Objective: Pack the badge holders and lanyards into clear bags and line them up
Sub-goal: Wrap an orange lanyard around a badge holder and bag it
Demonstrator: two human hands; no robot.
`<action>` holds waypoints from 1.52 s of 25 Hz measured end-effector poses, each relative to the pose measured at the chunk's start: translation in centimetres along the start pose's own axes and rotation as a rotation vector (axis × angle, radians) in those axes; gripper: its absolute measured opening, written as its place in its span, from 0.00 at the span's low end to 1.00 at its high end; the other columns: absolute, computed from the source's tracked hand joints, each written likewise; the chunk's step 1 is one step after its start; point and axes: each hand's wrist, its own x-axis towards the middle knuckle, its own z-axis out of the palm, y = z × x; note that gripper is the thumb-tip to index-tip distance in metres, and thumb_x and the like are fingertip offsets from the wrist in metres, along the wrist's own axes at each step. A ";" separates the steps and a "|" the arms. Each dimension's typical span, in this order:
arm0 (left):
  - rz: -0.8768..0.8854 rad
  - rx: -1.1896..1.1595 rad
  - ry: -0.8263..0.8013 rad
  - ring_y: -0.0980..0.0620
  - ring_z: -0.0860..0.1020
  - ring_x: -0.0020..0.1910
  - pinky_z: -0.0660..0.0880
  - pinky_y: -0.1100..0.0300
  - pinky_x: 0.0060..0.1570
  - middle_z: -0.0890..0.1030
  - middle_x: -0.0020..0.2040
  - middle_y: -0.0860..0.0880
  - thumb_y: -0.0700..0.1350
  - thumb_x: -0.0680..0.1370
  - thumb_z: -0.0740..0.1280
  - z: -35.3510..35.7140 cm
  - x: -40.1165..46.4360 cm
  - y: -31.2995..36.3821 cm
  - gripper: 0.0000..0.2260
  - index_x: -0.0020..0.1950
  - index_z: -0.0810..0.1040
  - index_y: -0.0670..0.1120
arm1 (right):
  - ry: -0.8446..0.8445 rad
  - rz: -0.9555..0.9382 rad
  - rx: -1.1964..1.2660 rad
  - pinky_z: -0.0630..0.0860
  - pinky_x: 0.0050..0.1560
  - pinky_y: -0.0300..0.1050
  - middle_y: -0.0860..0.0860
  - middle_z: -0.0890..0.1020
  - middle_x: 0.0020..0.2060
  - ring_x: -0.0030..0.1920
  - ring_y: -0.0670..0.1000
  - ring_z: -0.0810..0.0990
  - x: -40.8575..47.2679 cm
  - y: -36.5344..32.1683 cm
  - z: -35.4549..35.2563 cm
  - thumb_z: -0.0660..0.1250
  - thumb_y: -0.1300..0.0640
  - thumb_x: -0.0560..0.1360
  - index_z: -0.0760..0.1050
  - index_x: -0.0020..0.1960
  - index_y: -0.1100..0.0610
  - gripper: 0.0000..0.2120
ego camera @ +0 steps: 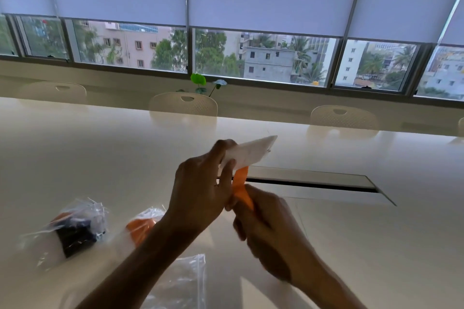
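- A white rectangular badge holder (248, 152) was pinched by the left hand (200, 188) above the table (376, 233).
- Its orange fabric lanyard (242, 189) was gripped by the right hand (266, 231), apparently being gathered.
- Next, the empty clear plastic bag (180, 281) near the person would need opening, right of two filled bags (75, 228).

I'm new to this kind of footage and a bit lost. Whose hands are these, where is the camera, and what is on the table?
There is no machine here: a person wears one camera on the head, looking forward and down. The left hand pinches a white rectangular badge holder. The right hand has its grip round the orange fabric lanyard hanging from it. On the pale glossy table lie a clear bag with dark contents, a second clear bag with orange contents, and an empty-looking clear zip bag near the wrists. Chairs and windows stand behind.
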 end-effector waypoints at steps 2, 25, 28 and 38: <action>0.104 0.071 -0.067 0.49 0.84 0.36 0.72 0.69 0.38 0.85 0.45 0.47 0.46 0.75 0.66 0.0 -0.1 -0.1 0.11 0.56 0.76 0.46 | 0.064 0.018 0.036 0.72 0.32 0.47 0.46 0.78 0.28 0.28 0.44 0.75 0.1 -0.9 -1.8 0.61 0.51 0.77 0.79 0.41 0.49 0.10; -0.585 -1.033 -0.295 0.46 0.83 0.50 0.81 0.55 0.41 0.84 0.49 0.47 0.40 0.67 0.71 -0.6 0.8 1.1 0.13 0.51 0.77 0.47 | 0.106 -0.065 0.245 0.78 0.46 0.32 0.29 0.81 0.43 0.50 0.36 0.80 1.8 4.8 -6.7 0.74 0.47 0.68 0.74 0.43 0.23 0.17; -0.604 -0.983 -0.235 0.49 0.83 0.49 0.81 0.57 0.40 0.84 0.49 0.49 0.38 0.70 0.71 -0.3 0.8 1.1 0.12 0.53 0.77 0.47 | -0.028 -0.035 0.486 0.77 0.42 0.31 0.42 0.85 0.41 0.46 0.37 0.82 1.7 3.1 -6.0 0.69 0.56 0.73 0.77 0.50 0.45 0.08; -0.608 -0.813 -0.060 0.51 0.83 0.48 0.81 0.63 0.40 0.82 0.49 0.52 0.39 0.72 0.71 -1.4 1.5 0.6 0.12 0.51 0.76 0.53 | -0.143 0.070 0.515 0.79 0.50 0.43 0.48 0.85 0.40 0.46 0.48 0.84 2.1 3.7 -3.3 0.63 0.41 0.72 0.80 0.45 0.53 0.16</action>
